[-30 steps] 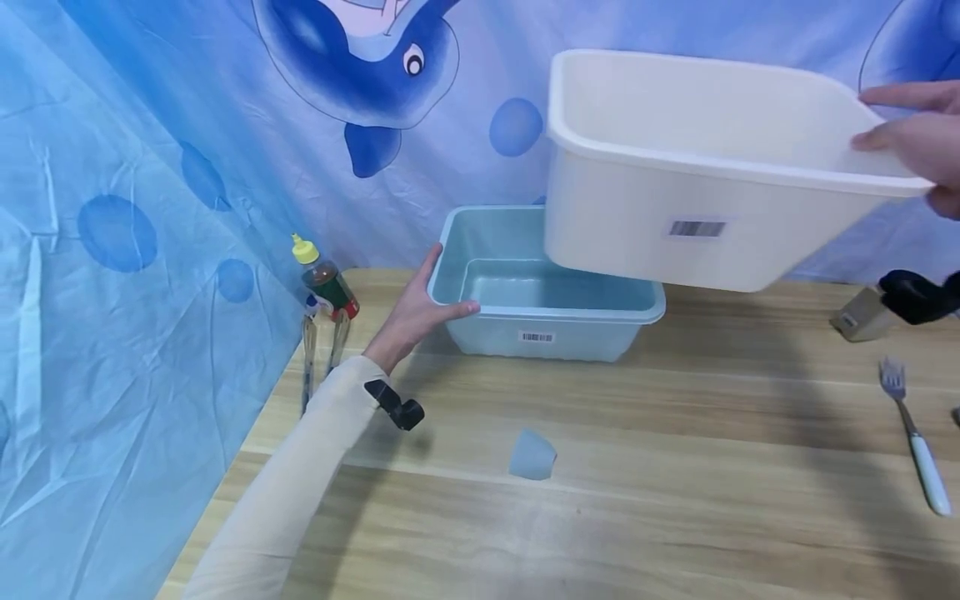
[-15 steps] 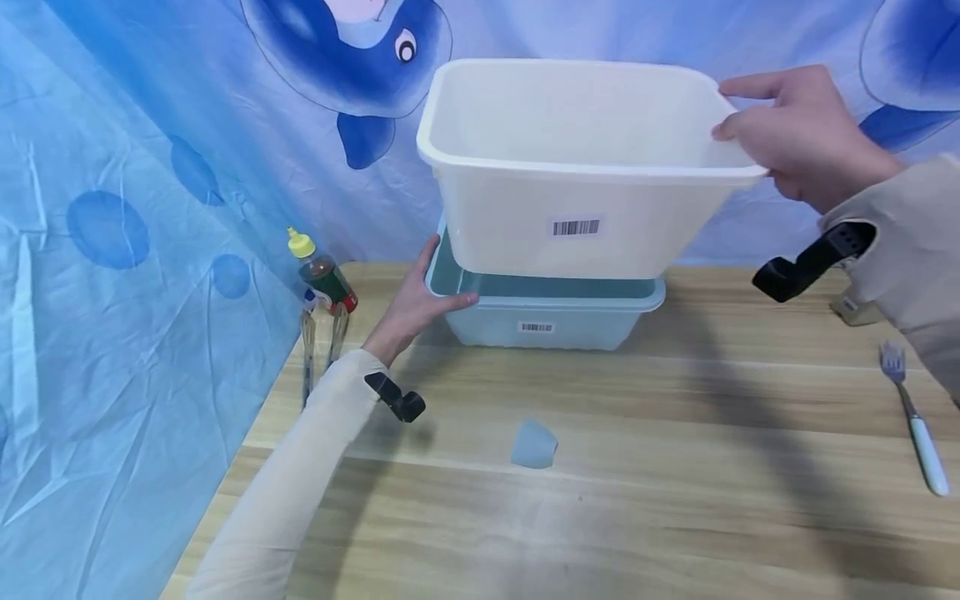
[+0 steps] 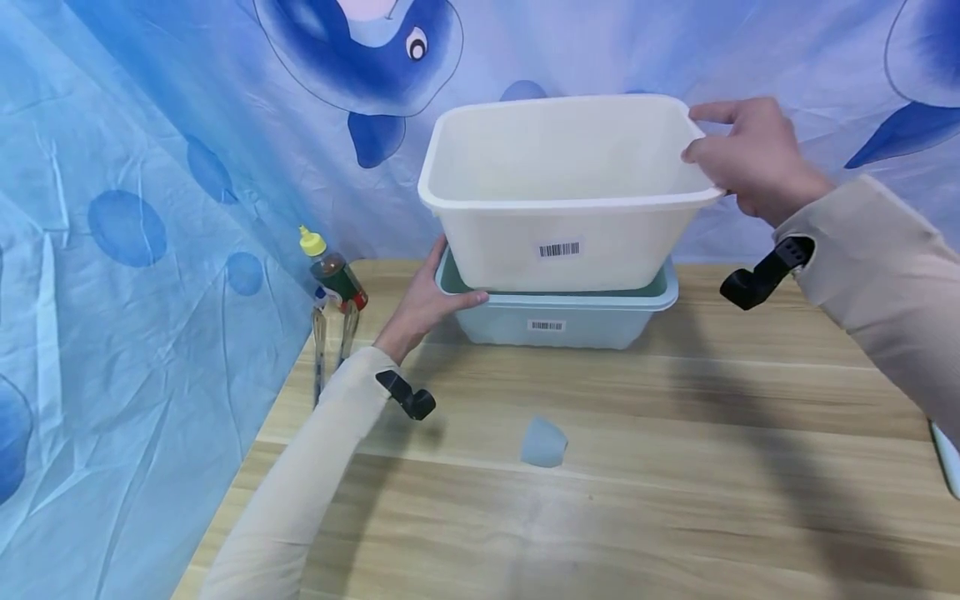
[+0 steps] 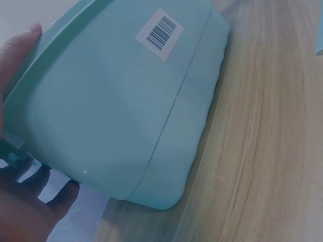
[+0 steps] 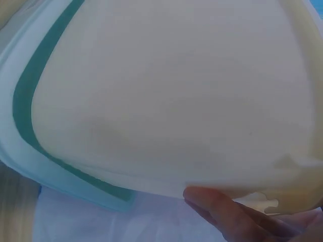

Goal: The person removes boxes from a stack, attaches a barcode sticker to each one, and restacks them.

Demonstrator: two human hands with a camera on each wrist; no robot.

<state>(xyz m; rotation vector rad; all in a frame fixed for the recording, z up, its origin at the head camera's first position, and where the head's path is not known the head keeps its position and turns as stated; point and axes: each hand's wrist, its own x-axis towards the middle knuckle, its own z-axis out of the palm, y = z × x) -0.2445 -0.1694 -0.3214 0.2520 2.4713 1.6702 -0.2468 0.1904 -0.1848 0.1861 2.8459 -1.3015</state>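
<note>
A white plastic bin (image 3: pixel 495 242), upright with a barcode label on its front, sits partly inside a light blue plastic bin (image 3: pixel 600 325) on the table. My right hand (image 3: pixel 761 158) grips the white bin's right rim, thumb inside and other fingers outside. In the right wrist view, a teal gap shows between the white wall (image 5: pixel 176 101) and the blue rim (image 5: pixel 20 91). My left hand (image 3: pixel 420 308) holds the blue bin at its left end. Its thumb (image 4: pixel 20 48) lies on the rim and its other fingers are against the end wall.
A bottle with a yellow cap (image 3: pixel 330 267) and metal tongs (image 3: pixel 333 342) stand at the left, by the blue curtain (image 3: pixel 150 333). A small blue-grey piece (image 3: pixel 543 442) lies mid-table. A light blue handle (image 3: pixel 947 458) shows at the right edge.
My right hand has brought the white bin leftward over the blue bin, then down into it. My left hand has stayed on the blue bin.
</note>
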